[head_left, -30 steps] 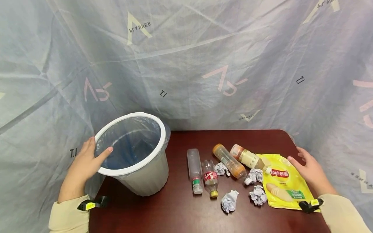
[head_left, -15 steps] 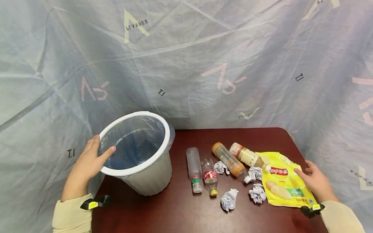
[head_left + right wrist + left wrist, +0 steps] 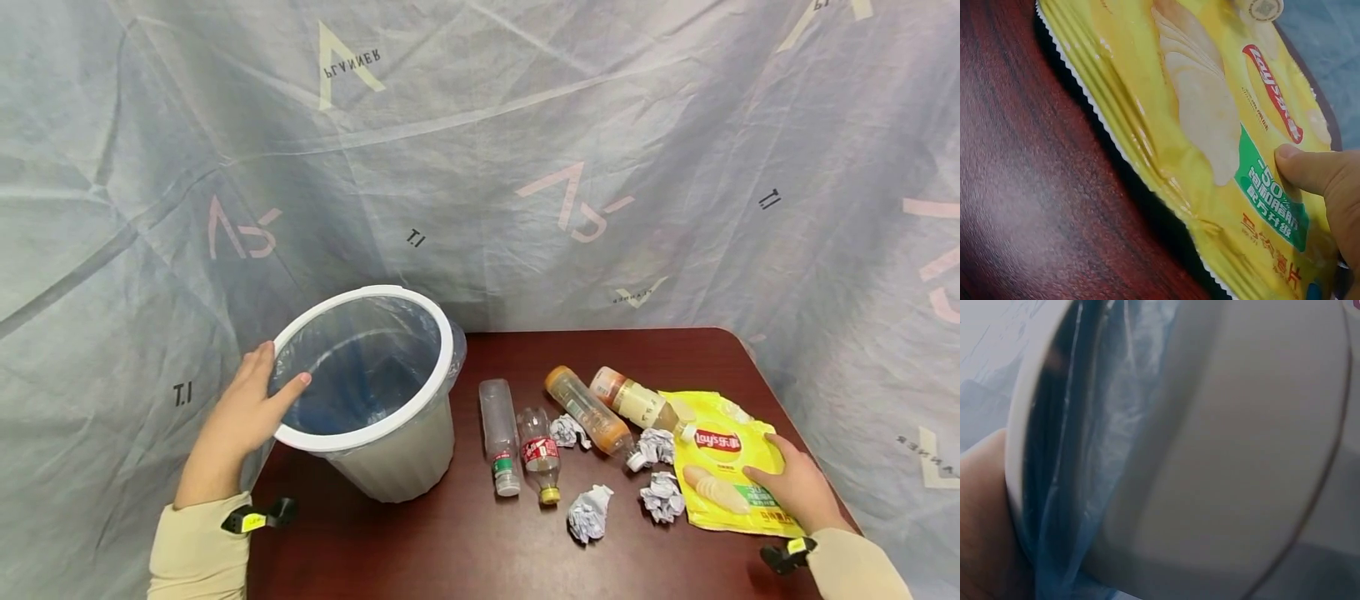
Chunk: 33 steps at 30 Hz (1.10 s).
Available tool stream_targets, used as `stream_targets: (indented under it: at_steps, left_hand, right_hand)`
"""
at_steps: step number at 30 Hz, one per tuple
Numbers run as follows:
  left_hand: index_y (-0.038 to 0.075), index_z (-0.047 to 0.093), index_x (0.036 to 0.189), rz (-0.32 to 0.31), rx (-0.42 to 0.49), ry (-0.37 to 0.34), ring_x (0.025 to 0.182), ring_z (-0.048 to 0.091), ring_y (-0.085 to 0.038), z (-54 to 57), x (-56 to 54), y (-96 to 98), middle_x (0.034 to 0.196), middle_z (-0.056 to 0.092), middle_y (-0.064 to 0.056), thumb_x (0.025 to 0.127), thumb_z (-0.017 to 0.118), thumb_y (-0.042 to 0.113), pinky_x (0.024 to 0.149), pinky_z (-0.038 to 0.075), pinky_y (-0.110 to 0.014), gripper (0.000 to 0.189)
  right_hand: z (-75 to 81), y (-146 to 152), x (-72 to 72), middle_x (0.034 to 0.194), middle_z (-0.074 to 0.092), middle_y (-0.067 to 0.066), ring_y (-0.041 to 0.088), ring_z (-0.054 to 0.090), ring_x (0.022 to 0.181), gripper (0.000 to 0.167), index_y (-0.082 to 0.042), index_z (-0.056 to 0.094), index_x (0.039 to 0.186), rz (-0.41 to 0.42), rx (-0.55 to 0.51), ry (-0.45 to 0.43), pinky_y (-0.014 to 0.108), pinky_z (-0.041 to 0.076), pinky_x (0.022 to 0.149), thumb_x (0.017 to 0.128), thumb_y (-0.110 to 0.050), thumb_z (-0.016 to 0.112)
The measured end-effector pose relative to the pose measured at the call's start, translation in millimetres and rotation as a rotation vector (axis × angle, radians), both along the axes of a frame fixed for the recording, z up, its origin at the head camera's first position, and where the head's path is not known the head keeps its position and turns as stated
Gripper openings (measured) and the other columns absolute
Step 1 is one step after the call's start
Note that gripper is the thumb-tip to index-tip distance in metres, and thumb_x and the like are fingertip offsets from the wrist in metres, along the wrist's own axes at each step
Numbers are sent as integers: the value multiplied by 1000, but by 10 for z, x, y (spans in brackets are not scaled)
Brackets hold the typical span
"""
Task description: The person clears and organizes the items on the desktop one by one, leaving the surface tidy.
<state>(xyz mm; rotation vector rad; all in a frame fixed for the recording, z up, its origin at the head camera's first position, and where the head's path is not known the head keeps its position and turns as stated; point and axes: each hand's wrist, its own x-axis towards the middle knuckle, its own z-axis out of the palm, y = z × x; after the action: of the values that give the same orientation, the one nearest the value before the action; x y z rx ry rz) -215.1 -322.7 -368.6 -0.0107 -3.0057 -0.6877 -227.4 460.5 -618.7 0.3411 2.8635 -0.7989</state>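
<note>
A white trash bin (image 3: 420, 467) lined with a clear bag stands at the left of the table. My left hand (image 3: 251, 408) holds its rim, the thumb over the opening; the other fingers are mostly hidden in the left wrist view. At the right lies a yellow Lay's chip bag (image 3: 720, 500). My right hand (image 3: 798, 492) grips the near right side of that bag. In the right wrist view the thumb (image 3: 1310, 169) presses on its printed front, while the other fingers are out of sight.
Mid-table lie a clear bottle (image 3: 498, 433), a red-labelled bottle (image 3: 538, 454), an orange-capped bottle (image 3: 592, 417) and a cream-labelled bottle (image 3: 637, 402). Several crumpled paper balls lie among them, one nearer the front (image 3: 590, 515). A grey cloth (image 3: 480, 208) hangs behind the dark red table (image 3: 480, 558).
The trash bin has slid to the right along with my left hand. My right hand has come down from beside the chip bag onto it, and the bag's right side has shifted slightly.
</note>
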Motion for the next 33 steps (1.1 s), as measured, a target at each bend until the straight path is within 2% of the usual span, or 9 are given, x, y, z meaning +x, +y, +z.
stream_targets:
  at_steps: [5,11,13,17,22,25,28,33]
  left_hand:
    - [-7,2,158,6,3,3,150,2,-52,-6,-5,15,163,4,-35,104,44,56,111,14,-75,93]
    - [-7,2,158,6,2,10,150,3,-53,-15,-9,12,162,4,-35,104,44,55,112,14,-74,93]
    - [-7,2,158,4,3,10,150,2,-52,-16,-9,16,163,4,-35,104,44,55,112,14,-74,93]
    - [-7,2,158,7,5,6,150,1,-51,-17,-6,21,163,4,-34,104,44,55,113,13,-74,93]
    - [-7,2,158,13,4,5,150,1,-51,-21,-5,24,163,4,-34,103,44,56,112,14,-74,93]
    - [-7,2,158,14,5,5,150,1,-51,-24,-6,24,163,4,-34,103,44,56,112,14,-74,93]
    - [-7,2,158,16,8,4,150,1,-51,-22,-5,25,163,3,-34,103,44,56,112,14,-75,93]
    - [-7,2,158,19,10,4,150,1,-51,-19,4,28,163,3,-34,104,44,56,112,14,-75,93]
  right_hand:
    - [-8,-3,-7,141,30,45,49,52,102,108,8,22,153,-11,-37,-47,59,47,82,87,-62,70]
    - [61,32,12,139,33,45,51,49,105,98,10,28,150,6,-69,17,59,46,82,90,-54,71]
    - [103,65,14,141,32,46,56,45,112,94,10,27,150,8,-89,45,65,43,85,92,-51,69]
    - [188,162,1,147,22,48,68,28,128,93,10,23,153,6,-118,116,77,32,93,96,-51,65]
    - [309,278,33,153,13,46,71,18,132,90,7,18,156,-18,-171,197,80,29,93,99,-48,61]
    - [375,326,66,158,3,41,70,9,136,89,5,14,159,-59,-237,229,81,24,97,101,-45,60]
    - [437,341,87,163,-4,32,63,-1,142,88,-1,13,161,-128,-319,262,78,17,105,101,-43,61]
    - [557,291,90,165,-2,26,51,-6,148,85,-10,15,163,-198,-372,332,69,9,115,100,-40,63]
